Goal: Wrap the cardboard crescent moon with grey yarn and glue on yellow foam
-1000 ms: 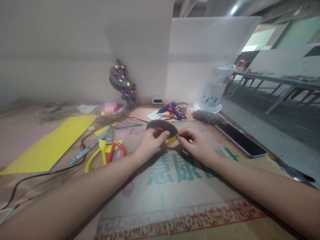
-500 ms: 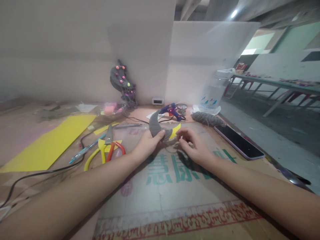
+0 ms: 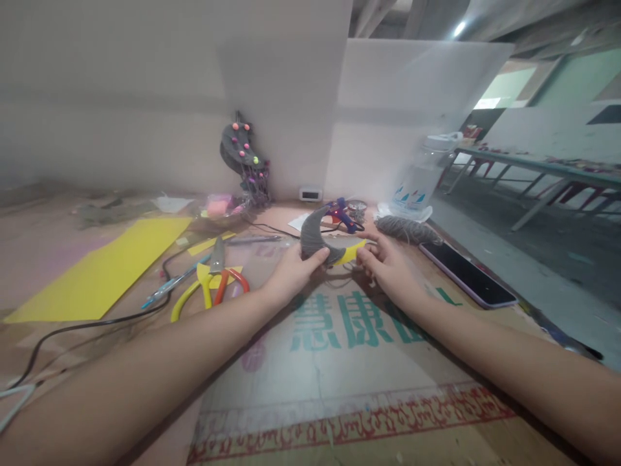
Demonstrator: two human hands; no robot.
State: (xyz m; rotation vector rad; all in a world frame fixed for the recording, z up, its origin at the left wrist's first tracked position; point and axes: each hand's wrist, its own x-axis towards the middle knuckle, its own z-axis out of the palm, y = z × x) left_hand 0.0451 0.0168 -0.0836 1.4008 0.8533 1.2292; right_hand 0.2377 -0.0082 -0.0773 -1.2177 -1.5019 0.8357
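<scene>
A crescent [image 3: 313,236] wrapped mostly in grey yarn is held above the table by my left hand [image 3: 295,268], thumb on its front. Its right tip [image 3: 353,252] is bare yellow. At that tip, my right hand [image 3: 381,259] has its thumb and forefinger pressed together; whether they pinch the tip or the yarn is hard to tell. A loose grey strand hangs below the crescent between the hands. A ball of grey yarn [image 3: 407,230] lies behind my right hand.
Scissors [image 3: 217,275], a pen [image 3: 177,283] and a yellow sheet [image 3: 104,268] lie left. Behind are a blue glue gun [image 3: 343,213], a decorated grey crescent [image 3: 237,149] and a small display [image 3: 310,194]. A bottle [image 3: 417,178] and a phone [image 3: 468,274] are on the right.
The view has shifted slightly. The crescent has turned a little, with its yellow tip pointing more to the right. My right hand's fingers have closed in at the tip.
</scene>
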